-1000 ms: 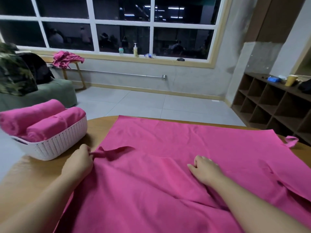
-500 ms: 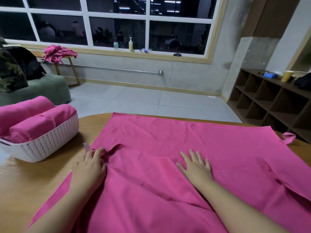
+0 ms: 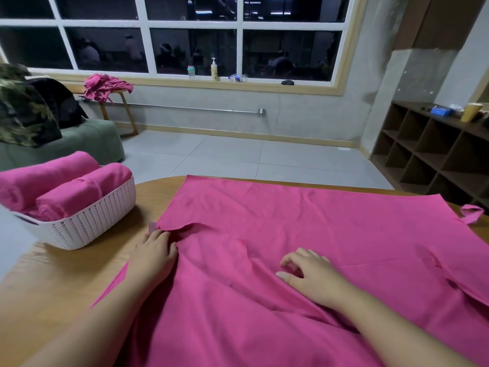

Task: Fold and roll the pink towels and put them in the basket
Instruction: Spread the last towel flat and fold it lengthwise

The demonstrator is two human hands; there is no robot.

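From the head camera, a pink towel is lying spread across the wooden table, its near part bunching into soft ridges between the arms. The left hand is resting flat on the towel's left edge, fingers straight and close together, pressing down beside a small turned-over flap. The right hand is sitting on the middle of the cloth with fingers loosely curled, fingertips touching the fabric, gripping nothing that shows. The white basket is standing just beside the towel's left edge, already carrying two rolled towels. The step in hand seems to be flattening before the first fold. To do it well, the left hand should probably be anchoring that edge while the right is sweeping outward, chasing the ridges toward the far corner, so the fold is landing on smooth cloth with edges matching.
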